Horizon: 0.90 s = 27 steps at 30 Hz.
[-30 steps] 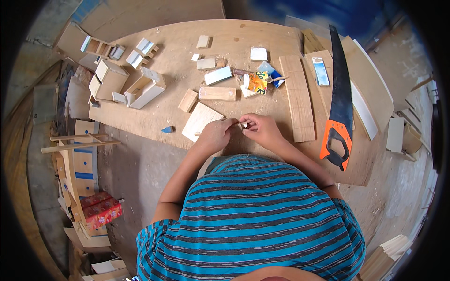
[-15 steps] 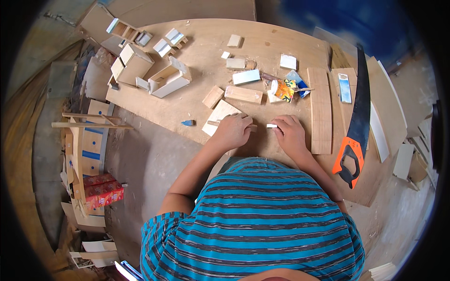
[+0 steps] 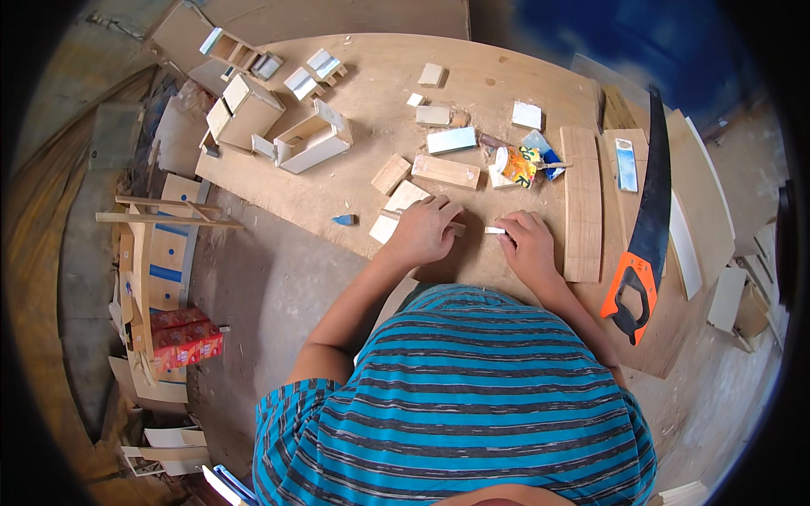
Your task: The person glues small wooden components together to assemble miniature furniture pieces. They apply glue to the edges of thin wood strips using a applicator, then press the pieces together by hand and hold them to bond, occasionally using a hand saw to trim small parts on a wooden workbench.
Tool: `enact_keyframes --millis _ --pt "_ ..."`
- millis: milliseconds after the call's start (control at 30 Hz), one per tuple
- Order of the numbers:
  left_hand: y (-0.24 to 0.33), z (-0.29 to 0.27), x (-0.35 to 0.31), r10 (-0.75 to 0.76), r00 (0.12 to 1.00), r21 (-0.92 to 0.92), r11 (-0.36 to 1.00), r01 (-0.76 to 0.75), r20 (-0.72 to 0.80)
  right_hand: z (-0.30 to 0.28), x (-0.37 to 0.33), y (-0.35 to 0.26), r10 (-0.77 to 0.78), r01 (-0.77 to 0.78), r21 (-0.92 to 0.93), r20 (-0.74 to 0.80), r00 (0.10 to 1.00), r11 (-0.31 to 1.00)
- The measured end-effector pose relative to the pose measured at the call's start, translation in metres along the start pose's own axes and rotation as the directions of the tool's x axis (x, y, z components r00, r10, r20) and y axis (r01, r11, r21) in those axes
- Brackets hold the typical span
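Note:
My left hand [image 3: 426, 230] is closed around a narrow wooden strip [image 3: 458, 228], whose ends stick out on both sides of the fingers. Under and beside that hand lies a pale square board [image 3: 407, 195]. To its right, my right hand [image 3: 529, 244] pinches a small white piece [image 3: 494, 230] between thumb and fingers. A gap separates the two hands, both low over the table near my body. Beyond them lie a wooden block [image 3: 447, 172] and a torn yellow packet [image 3: 515, 165] with a stick-like handle beside it.
The wooden table [image 3: 295, 202] carries several small blocks. Small wooden box assemblies [image 3: 312, 139] stand at the far left, and a blue-tipped piece [image 3: 343, 220] lies near the left edge. On the right are a long plank [image 3: 581, 202] and a handsaw [image 3: 631, 287] with an orange handle.
The view has shifted slightly. My left hand has moved a little farther from my body with the wooden strip; my right hand still pinches the white piece, with its fingers slightly shifted.

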<state>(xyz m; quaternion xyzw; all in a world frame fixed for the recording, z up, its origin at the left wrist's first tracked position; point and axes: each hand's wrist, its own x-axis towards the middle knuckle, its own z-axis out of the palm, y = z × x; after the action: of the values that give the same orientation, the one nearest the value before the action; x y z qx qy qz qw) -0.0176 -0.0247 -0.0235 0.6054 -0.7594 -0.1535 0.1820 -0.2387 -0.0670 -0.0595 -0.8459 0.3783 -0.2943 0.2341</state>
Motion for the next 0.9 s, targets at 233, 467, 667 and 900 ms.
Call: enact_keyframes --millis 233,467,667,900 --pt "-0.008 0.002 0.0 0.052 0.999 0.027 0.998 -0.052 -0.01 0.001 0.002 -0.001 -0.004 0.004 0.028 -0.002 1.0 1.0" --pt "0.009 -0.005 -0.002 0.093 0.963 0.019 0.996 -0.091 -0.253 0.002 0.002 -0.002 0.041 -0.044 0.155 0.022 0.999 0.987" --pt "0.041 0.013 -0.009 0.017 0.995 -0.301 0.952 -0.047 -0.1 -0.003 0.002 -0.008 0.248 -0.373 0.63 0.281 0.927 0.681" --pt "0.048 0.012 0.006 0.09 0.989 -0.213 0.97 -0.113 -0.115 -0.02 0.002 0.004 0.242 -0.421 0.514 0.38 0.893 0.748"
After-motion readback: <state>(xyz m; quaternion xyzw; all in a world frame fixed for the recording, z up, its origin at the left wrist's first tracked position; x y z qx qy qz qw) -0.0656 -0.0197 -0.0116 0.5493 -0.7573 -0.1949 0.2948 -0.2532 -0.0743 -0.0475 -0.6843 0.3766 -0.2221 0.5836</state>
